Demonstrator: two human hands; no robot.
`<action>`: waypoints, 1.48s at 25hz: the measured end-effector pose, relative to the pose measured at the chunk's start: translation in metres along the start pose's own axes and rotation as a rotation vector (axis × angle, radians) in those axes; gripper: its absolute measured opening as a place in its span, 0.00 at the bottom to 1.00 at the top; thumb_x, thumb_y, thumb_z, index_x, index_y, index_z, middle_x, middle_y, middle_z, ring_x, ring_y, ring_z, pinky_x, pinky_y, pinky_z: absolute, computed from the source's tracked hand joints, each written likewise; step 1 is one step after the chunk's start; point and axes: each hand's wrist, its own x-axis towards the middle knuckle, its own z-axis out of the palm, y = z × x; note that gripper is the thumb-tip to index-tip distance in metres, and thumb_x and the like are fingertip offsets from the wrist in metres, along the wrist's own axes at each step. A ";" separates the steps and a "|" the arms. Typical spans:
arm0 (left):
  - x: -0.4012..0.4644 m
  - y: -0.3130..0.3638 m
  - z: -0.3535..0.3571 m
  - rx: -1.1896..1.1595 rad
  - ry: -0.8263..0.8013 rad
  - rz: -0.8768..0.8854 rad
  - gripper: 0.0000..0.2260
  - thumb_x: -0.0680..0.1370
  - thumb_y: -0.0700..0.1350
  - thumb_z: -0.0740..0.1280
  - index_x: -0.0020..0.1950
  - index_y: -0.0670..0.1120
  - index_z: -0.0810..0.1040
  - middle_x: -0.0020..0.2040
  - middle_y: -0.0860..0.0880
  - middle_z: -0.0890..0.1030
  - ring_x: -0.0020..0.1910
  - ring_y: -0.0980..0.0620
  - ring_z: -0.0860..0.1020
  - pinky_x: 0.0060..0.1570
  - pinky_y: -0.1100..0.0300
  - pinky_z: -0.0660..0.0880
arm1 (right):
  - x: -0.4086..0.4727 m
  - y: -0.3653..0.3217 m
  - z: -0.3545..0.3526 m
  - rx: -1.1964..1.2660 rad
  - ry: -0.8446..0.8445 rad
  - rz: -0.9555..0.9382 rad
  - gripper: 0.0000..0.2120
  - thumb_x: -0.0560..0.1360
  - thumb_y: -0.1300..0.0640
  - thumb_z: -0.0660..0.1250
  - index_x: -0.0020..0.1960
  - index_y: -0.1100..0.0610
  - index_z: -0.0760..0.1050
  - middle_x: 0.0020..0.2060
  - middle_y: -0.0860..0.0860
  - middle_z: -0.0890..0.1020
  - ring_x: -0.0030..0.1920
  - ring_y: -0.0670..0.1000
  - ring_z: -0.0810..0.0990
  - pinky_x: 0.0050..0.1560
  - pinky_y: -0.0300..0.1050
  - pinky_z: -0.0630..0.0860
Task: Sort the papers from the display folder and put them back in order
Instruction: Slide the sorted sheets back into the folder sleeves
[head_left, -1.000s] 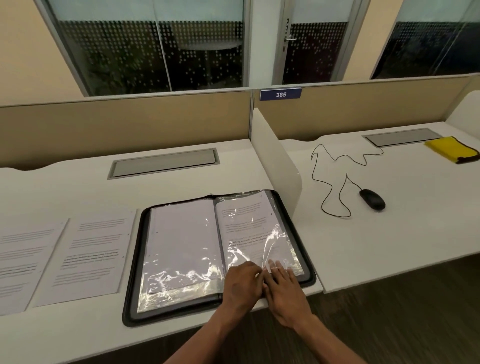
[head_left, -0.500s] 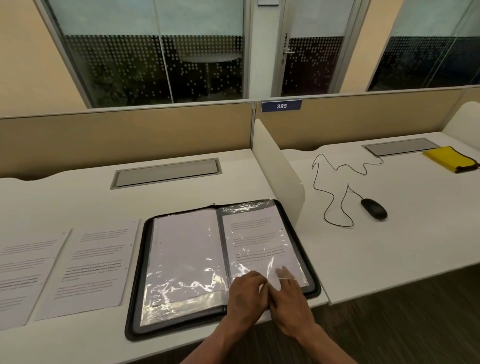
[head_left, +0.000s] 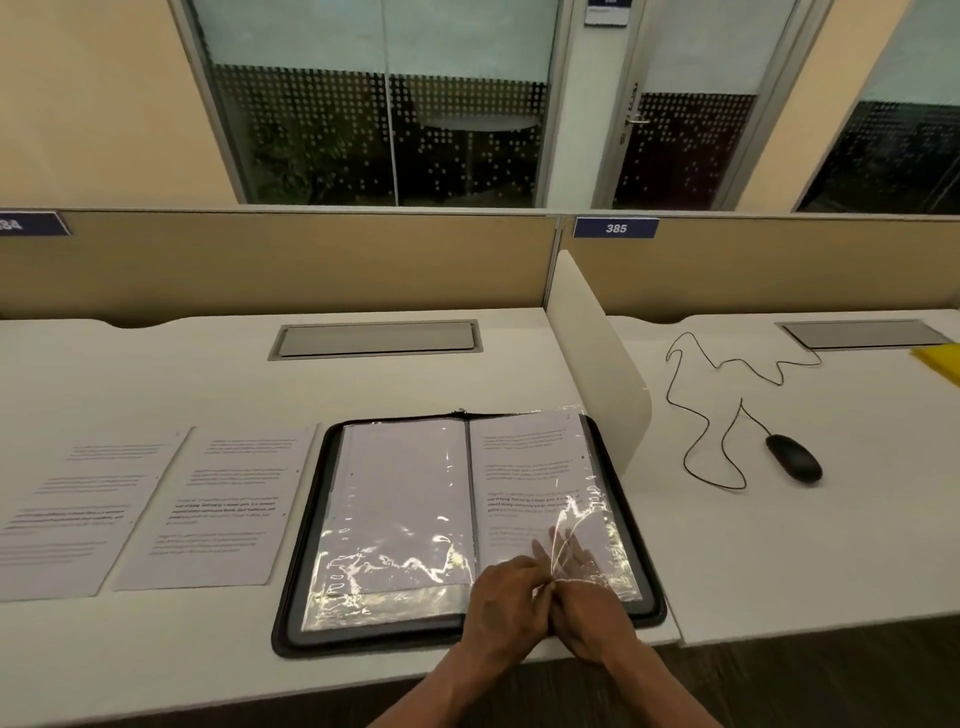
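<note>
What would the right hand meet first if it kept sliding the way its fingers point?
The right hand has fingers inside the plastic sleeve, pointing up the printed sheet; likely only that sheet, then the display folder top edge.

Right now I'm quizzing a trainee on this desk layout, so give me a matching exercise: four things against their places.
Things:
1. display folder
2. two loose papers
3. mouse
4. yellow cloth

Places:
A. far right edge of the neighbouring desk
B. left of the folder, flat on the desk
C. open in front of both hands
D. right of the divider, with a looping cable

Pairs: 1-C, 2-B, 3-D, 4-A
</note>
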 end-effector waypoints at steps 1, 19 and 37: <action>-0.001 -0.002 -0.001 -0.014 0.017 -0.002 0.13 0.77 0.54 0.62 0.50 0.52 0.85 0.47 0.55 0.83 0.45 0.56 0.80 0.45 0.59 0.76 | -0.009 -0.001 0.004 0.116 0.118 -0.016 0.13 0.81 0.51 0.61 0.61 0.51 0.80 0.59 0.46 0.83 0.56 0.45 0.81 0.55 0.39 0.75; -0.010 0.000 -0.019 -0.358 0.242 -0.256 0.24 0.76 0.68 0.62 0.61 0.53 0.81 0.55 0.61 0.82 0.52 0.64 0.79 0.51 0.65 0.77 | -0.006 -0.033 -0.048 1.185 0.643 0.429 0.13 0.77 0.60 0.72 0.59 0.48 0.79 0.52 0.48 0.84 0.52 0.48 0.83 0.41 0.34 0.79; -0.036 -0.130 -0.148 -0.544 0.369 -0.846 0.18 0.78 0.41 0.70 0.67 0.53 0.76 0.64 0.48 0.80 0.57 0.51 0.79 0.55 0.51 0.81 | 0.055 -0.146 0.019 0.304 0.171 -0.099 0.24 0.78 0.40 0.65 0.72 0.46 0.72 0.76 0.46 0.68 0.76 0.47 0.63 0.75 0.45 0.60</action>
